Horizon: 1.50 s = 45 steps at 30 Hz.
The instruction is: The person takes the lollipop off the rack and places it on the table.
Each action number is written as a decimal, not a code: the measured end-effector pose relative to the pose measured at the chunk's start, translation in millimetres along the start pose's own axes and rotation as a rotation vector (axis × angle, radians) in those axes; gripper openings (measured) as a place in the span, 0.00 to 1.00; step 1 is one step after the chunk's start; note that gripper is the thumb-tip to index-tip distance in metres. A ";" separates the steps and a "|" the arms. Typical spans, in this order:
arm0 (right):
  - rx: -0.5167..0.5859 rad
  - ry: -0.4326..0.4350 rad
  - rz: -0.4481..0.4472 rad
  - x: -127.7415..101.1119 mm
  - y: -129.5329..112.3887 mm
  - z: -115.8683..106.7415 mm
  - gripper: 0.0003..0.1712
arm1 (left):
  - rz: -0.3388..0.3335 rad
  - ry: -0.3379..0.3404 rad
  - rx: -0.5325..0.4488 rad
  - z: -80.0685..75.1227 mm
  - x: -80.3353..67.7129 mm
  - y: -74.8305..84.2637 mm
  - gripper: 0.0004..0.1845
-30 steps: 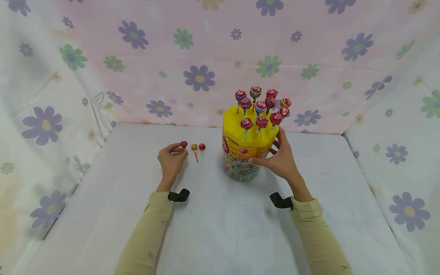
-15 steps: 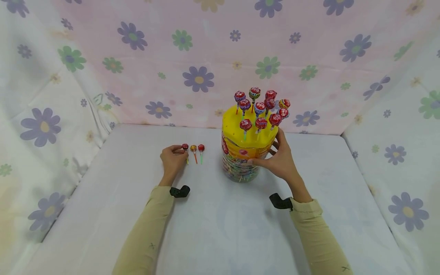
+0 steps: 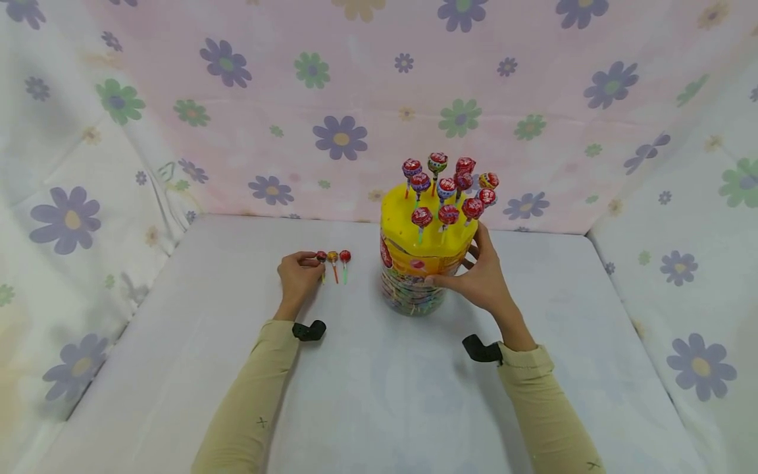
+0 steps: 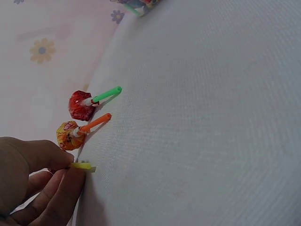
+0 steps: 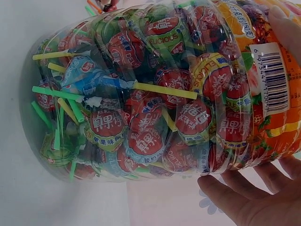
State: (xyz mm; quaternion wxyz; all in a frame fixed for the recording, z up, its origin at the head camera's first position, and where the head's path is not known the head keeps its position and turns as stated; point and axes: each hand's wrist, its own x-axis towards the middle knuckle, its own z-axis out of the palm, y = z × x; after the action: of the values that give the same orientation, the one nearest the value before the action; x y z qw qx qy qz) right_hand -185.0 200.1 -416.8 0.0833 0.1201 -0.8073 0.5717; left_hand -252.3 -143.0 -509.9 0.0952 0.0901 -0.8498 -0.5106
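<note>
My left hand pinches a lollipop with a dark red wrapper at the table's left. Its yellow stick shows between thumb and finger in the left wrist view, while the head is mostly hidden there. Beside it lie a yellow-wrapped lollipop with an orange stick and a red one with a green stick. My right hand grips a clear jar packed with lollipops, thumb in front and fingers round the far side. Several lollipops stand upright in the jar's yellow lid.
A white cloth covers the table. Flowered fabric hangs behind and along both sides. Black wrist cameras sit at both cuffs.
My left hand has shifted slightly right and nearer with the red lollipop, bringing its head close beside the yellow-wrapped one. The right hand keeps its hold on the jar.
</note>
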 end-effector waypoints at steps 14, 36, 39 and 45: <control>-0.004 0.002 -0.009 -0.2 -0.2 0.3 0.60 | 0.036 -0.008 0.016 -4.7 -0.7 1.6 0.18; -0.004 -0.001 0.002 -0.2 -2.4 0.8 0.63 | 0.390 -0.105 -0.217 -25.4 -6.7 87.6 0.16; -0.003 -0.003 0.002 -0.9 -2.8 0.6 0.62 | 0.463 -0.124 -0.268 -25.8 -12.4 116.1 0.17; -0.003 -0.003 0.003 -1.4 -2.0 0.0 0.61 | 0.579 -0.174 -0.360 -23.0 -25.2 170.9 0.17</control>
State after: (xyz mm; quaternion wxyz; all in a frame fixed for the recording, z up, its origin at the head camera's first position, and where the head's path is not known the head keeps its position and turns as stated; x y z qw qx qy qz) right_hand -183.1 199.6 -415.4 0.0815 0.1195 -0.8086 0.5703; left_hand -231.7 -77.2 -349.8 0.1777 -0.2166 -0.7412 -0.6100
